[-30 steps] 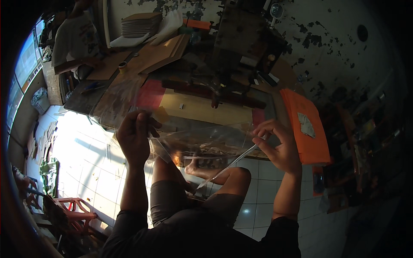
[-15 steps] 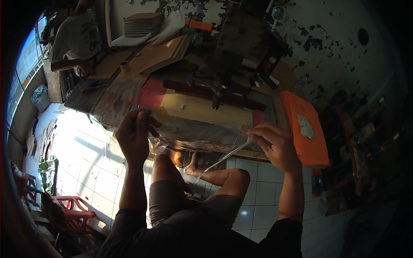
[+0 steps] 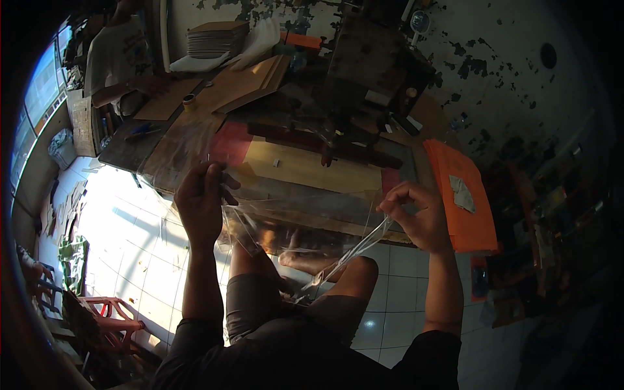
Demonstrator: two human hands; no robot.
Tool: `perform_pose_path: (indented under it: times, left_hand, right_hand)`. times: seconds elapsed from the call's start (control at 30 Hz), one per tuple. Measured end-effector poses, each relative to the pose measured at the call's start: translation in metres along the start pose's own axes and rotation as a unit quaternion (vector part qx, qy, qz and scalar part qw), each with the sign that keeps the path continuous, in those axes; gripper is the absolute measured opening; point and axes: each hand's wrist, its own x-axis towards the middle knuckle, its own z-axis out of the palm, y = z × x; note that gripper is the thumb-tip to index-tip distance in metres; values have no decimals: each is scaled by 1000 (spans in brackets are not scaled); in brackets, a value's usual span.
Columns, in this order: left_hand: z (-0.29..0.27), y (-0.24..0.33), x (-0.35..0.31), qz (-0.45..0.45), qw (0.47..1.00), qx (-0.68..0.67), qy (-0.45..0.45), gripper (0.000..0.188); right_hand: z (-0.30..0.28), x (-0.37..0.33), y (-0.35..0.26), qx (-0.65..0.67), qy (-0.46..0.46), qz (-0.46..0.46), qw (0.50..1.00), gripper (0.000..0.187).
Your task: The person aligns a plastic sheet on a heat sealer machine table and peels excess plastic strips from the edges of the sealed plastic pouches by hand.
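Observation:
Stretched between my hands is a clear plastic sheet point(image 3: 296, 211), see-through and creased. My left hand point(image 3: 200, 201) pinches its left part, fingers closed on the film. With thumb and fingertips, my right hand point(image 3: 416, 214) grips the right edge, from which a bunched, shiny fold slants down toward my knees. Behind the film lies a yellow and red board point(image 3: 312, 168) on the workbench, below a dark machine point(image 3: 364, 71) with a long bar. A small pale piece sits on the yellow part.
Orange folded sheets point(image 3: 458, 195) lie at the bench's right end. Brown cardboard sheets point(image 3: 253, 84) and a stack of boards point(image 3: 218, 39) are at the back left. Another person point(image 3: 123, 58) works at the far left. A red stool point(image 3: 114, 322) stands on the tiled floor, lower left.
My right hand has risen slightly and shifted right. More of the film now hangs in a wider fold toward my knees. The other person's arm has moved over the cardboard.

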Motion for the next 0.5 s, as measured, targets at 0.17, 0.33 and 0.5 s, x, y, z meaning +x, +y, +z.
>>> perform_pose_path:
  times: [0.17,0.33,0.5]
  left_hand:
    - [1,1,-1,1,1000,4,8,24]
    - [-1,0,-2,7,1000,15,19,24]
    - [-2,1,-2,6,1000,26,15,26]
  right_hand:
    - [6,1,-10,60,40,45,996,12]
    - [9,0,-12,67,59,7,996,13]
    - [9,-1,-14,28,69,-18,997,14]
